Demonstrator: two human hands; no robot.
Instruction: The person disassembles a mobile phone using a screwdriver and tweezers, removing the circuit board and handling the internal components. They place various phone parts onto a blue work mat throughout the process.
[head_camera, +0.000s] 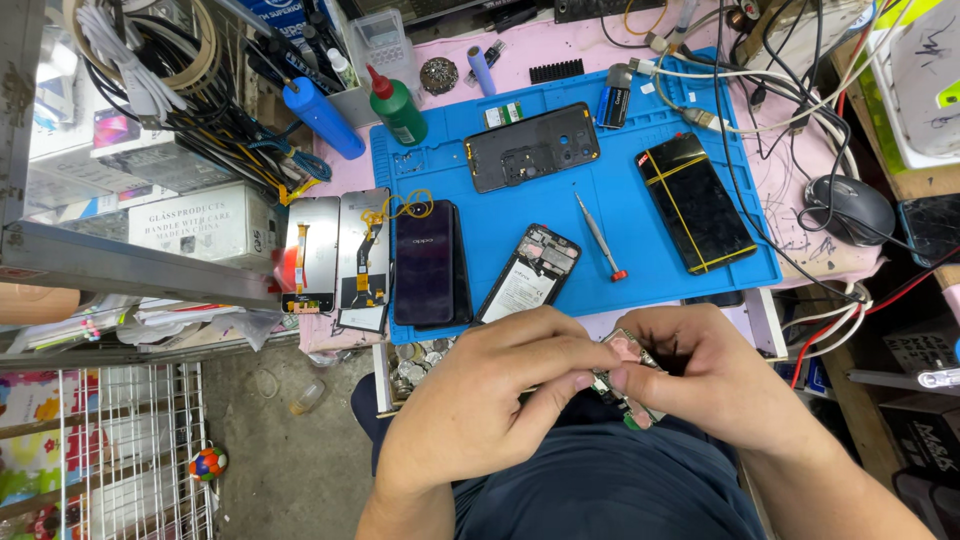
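— What's nearest the camera?

— Both hands, over the lap. The left hand (490, 390) and the right hand (690, 375) meet on a small circuit board (625, 385); thumbs and forefingers pinch it between them, the other fingers curled in. Its near end shows a green tip.

— So how far along does the work look?

— Mid-disassembly, I'd judge. On the blue mat (620, 200) lies an opened phone frame (528, 272), its insides bare, beside a dark phone (428, 262). A screwdriver (600, 237) rests loose next to them.

— And further back?

— A detached back cover (532, 146), and a phone with yellow strips (696, 202). Nothing looks reassembled yet; the board is out, the frame waits.
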